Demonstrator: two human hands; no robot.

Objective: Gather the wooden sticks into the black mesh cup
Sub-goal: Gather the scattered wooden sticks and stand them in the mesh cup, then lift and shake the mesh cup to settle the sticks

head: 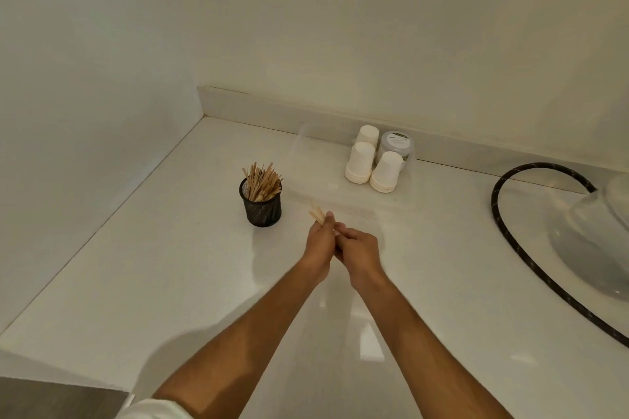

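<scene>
The black mesh cup (pixel 262 207) stands upright on the white counter, left of centre, with several wooden sticks (pixel 261 180) fanning out of its top. Just to its right, my left hand (pixel 318 243) is closed around a small bundle of wooden sticks (pixel 316 213) whose pale ends poke out toward the cup. My right hand (pixel 359 250) presses against the left, fingers curled on the same bundle. The lower part of the bundle is hidden inside my hands.
Three stacks of upside-down white paper cups (pixel 371 163) and a lidded clear jar (pixel 396 144) stand by the back wall. A black braided hose (pixel 503 228) curves around a basin (pixel 595 248) at the right. Walls close off the left and the back.
</scene>
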